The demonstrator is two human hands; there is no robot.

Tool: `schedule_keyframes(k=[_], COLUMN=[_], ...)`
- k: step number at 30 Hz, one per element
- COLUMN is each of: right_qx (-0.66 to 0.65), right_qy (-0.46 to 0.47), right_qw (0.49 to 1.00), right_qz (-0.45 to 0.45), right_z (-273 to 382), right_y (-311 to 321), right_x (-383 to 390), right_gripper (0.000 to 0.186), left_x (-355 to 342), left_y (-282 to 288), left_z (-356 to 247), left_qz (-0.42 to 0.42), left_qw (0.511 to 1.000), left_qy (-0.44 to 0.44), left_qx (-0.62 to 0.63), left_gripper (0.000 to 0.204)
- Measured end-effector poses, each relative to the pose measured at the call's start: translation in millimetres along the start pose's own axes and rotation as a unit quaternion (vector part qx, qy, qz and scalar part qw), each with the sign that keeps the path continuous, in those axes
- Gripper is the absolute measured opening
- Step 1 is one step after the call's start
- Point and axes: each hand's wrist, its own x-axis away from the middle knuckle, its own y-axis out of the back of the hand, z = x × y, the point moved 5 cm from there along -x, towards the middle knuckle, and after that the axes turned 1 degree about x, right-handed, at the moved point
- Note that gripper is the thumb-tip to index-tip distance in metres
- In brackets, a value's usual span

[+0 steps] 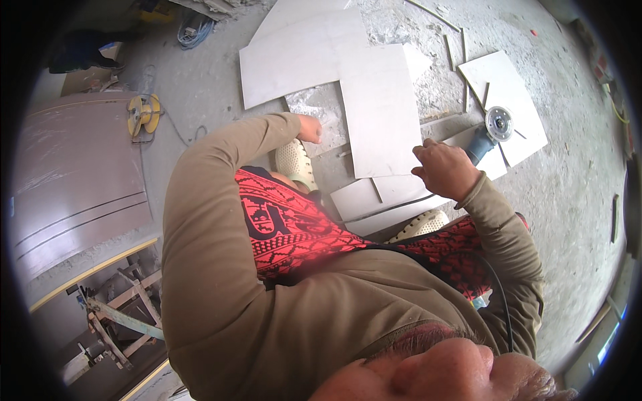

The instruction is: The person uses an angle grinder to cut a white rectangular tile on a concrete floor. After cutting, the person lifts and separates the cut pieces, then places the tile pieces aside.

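My left hand (309, 128) is closed, its fingers curled down above a cream perforated clog (294, 164) on my foot. Whatever it may hold is hidden. On the right, my right hand (447, 167) is above the edge of a white board (378, 113), its fingers bent inward. I cannot make out anything between them. Just beyond that hand lies a blue angle grinder (480, 144), its round metal disc (499, 123) facing up. My hand covers the rear of its body, and I cannot tell whether they touch.
Several white board pieces (301, 53) and thin strips (448, 53) lie on the dusty floor. A black cable (394, 208) runs near my feet. At left are a yellow cable reel (144, 115), a large brown slab (80, 180) and a metal frame (124, 314). Blue coiled cable (194, 32) lies far left.
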Motion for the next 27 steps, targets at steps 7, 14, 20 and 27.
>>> schedule_keyframes(k=[7,14,20,27], right_qx=[-0.003,0.001,-0.015,0.001], right_qy=[-0.012,-0.033,-0.02,0.02], right_qw=[1.0,0.999,1.0,0.998], right_qz=[0.0,0.015,0.016,-0.062], right_z=[3,2,-4,-1], right_y=[9,10,9,11], right_x=[1,2,5,7], right_gripper=[0.027,0.027,0.026,0.022], left_x=[-13,-12,-11,-10], left_y=[-9,-7,-2,-8], left_z=[26,27,28,42], left_qz=[-0.016,0.013,0.058,0.002], left_qw=[1.0,0.99,0.996,0.996], left_qy=[-0.01,0.029,0.033,0.022], left_qx=[0.02,0.139,0.067,0.092], left_gripper=[0.045,0.031,0.027,0.048])
